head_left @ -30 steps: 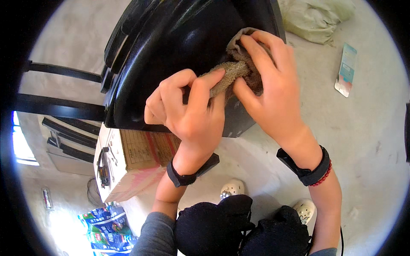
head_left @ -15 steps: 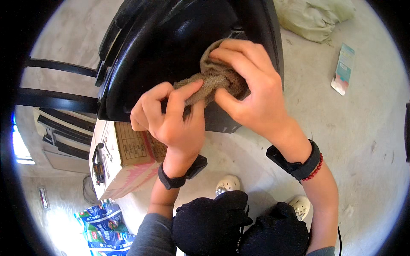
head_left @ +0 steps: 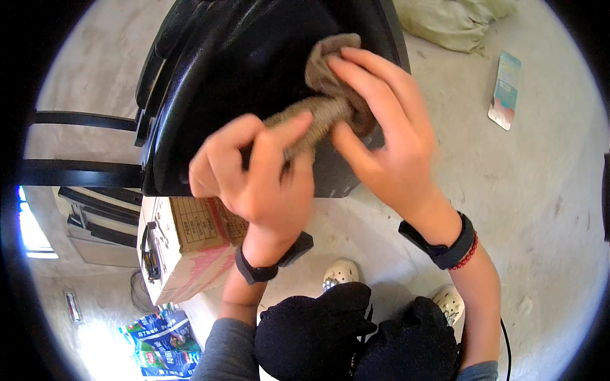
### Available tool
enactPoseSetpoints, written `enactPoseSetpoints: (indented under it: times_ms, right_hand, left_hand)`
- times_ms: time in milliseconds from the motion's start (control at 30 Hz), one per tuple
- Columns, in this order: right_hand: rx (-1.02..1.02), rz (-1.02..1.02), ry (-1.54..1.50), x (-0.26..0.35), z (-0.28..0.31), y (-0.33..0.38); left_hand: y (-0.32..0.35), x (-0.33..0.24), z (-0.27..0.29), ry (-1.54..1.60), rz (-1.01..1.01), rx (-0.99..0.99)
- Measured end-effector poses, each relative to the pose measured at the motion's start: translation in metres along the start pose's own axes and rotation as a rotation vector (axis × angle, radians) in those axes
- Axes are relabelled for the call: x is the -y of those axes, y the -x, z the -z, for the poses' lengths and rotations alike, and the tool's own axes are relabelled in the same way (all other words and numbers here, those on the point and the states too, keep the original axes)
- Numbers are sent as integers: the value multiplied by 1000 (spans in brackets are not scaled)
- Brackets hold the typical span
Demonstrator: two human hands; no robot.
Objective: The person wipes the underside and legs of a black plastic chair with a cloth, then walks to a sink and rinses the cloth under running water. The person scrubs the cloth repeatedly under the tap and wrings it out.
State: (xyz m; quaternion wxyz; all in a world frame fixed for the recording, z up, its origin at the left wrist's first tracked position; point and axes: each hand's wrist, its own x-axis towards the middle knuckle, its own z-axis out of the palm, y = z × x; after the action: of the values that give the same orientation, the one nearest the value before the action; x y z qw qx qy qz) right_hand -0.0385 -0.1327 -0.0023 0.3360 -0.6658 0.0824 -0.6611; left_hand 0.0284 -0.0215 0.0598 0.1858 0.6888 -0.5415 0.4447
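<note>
Between my two hands is a bunched, twisted brown cloth (head_left: 327,113), held above the black seat (head_left: 267,70) of what looks like a chair. My left hand (head_left: 257,171) pinches the cloth's lower left end, its thumb and forefinger pressed into it. At the upper right, my right hand (head_left: 394,120) grips the other end, fingers curled over the top and thumb underneath. Part of the cloth is hidden behind the fingers, and both hands are slightly blurred. Each wrist wears a black strap.
Below the seat at left stands a cardboard box (head_left: 190,247) with a small black object on it. Blue packages (head_left: 162,343) lie at the lower left. A pale green sack (head_left: 451,22) and a flat teal packet (head_left: 506,89) rest on the floor at right. Black bars (head_left: 82,173) jut out leftward.
My right hand has shifted slightly right, and the cloth's upper end now sticks up higher. The view has moved a little. Both hands keep hold of the cloth.
</note>
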Motion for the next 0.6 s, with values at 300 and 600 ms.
enactPoseSetpoints:
  times_ms: [300,600]
  right_hand:
    - [104,-33,-130,-1,-10,41]
    - [97,-509,-224,-3,33,110]
  left_hand:
    - [42,19,-14,-88,-178,97]
    - [71,-8,-22,32,-311,285]
